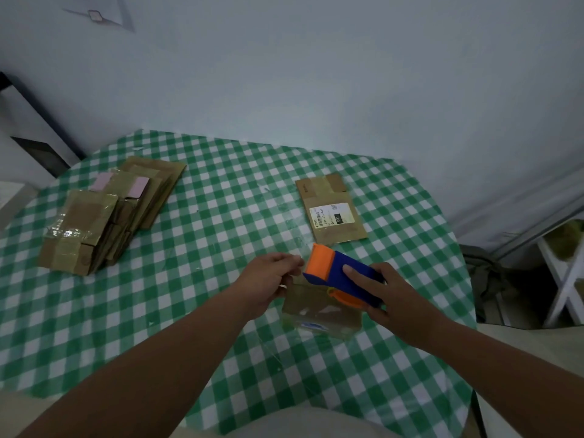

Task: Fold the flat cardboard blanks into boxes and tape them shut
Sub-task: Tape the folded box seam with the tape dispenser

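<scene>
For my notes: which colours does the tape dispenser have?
The tape dispenser is blue with orange parts, seen in the head view.

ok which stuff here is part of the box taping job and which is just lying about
In the job:
- blue and orange tape dispenser
- taped brown cardboard box
- flat labelled cardboard blank
- stack of flat brown blanks

Lying about:
- white folding frame
- dark bundle

Blank stack (104, 213) left; labelled blank (331, 210) right

left hand (268, 281) fingers pinched, right hand (384, 300) fingers curled, gripping
</scene>
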